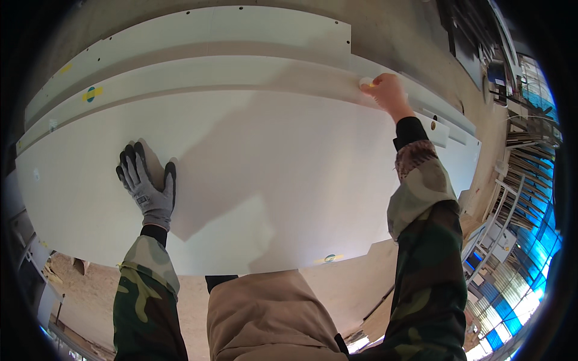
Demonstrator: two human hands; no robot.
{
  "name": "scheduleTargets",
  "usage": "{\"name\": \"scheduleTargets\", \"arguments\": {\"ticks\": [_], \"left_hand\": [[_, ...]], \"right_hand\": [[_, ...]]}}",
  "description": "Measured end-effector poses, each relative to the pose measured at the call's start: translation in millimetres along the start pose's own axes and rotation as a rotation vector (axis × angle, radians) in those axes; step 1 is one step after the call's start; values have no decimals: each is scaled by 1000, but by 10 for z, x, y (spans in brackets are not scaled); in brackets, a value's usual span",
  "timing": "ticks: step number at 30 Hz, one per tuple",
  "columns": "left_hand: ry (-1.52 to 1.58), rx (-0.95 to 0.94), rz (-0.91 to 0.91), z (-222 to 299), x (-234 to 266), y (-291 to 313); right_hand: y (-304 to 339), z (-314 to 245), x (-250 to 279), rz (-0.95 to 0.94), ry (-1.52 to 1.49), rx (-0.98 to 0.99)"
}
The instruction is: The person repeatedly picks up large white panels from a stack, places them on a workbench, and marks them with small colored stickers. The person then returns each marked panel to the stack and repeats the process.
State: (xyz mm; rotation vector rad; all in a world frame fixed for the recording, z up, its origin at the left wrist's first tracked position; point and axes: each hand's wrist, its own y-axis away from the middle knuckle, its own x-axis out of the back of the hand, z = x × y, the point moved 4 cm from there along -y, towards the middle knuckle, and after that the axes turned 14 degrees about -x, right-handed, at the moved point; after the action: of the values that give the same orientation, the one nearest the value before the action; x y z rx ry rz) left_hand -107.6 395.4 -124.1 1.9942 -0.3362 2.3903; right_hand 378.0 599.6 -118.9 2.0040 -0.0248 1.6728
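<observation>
A large white panel [283, 162] lies flat in front of me, on top of other white panels. My left hand [146, 183], in a grey glove with dark fingertips, rests on its left part with the fingers spread. At the panel's far right edge is my right hand [388, 93], which is bare. Its thumb and fingers are pinched on a small whitish round piece [365, 82]; the exact kind is too small to tell. Just beyond that edge, a second white panel [241, 69] shows as a strip.
A farther white panel [223, 27] has small dark holes along its edge. Yellow tape with a round green mark [91, 94] is on the panel edge at far left, and a similar label [329, 259] on the near edge. Stacked strips [522, 174] and a pale metal frame [500, 210] stand right.
</observation>
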Motion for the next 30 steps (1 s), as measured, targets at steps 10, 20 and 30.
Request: {"name": "scheduleTargets", "arguments": {"ticks": [10,20,30], "left_hand": [[90,44,16,244,146,340],[1929,987,-294,1400,392,1964],[1327,1259,-779,518,507,3157]], "right_hand": [[2808,-431,-568,-595,-701,49],[4596,-284,-1563,-443,-779,-235],[4636,1196,-1677,206,-179,-144]]}}
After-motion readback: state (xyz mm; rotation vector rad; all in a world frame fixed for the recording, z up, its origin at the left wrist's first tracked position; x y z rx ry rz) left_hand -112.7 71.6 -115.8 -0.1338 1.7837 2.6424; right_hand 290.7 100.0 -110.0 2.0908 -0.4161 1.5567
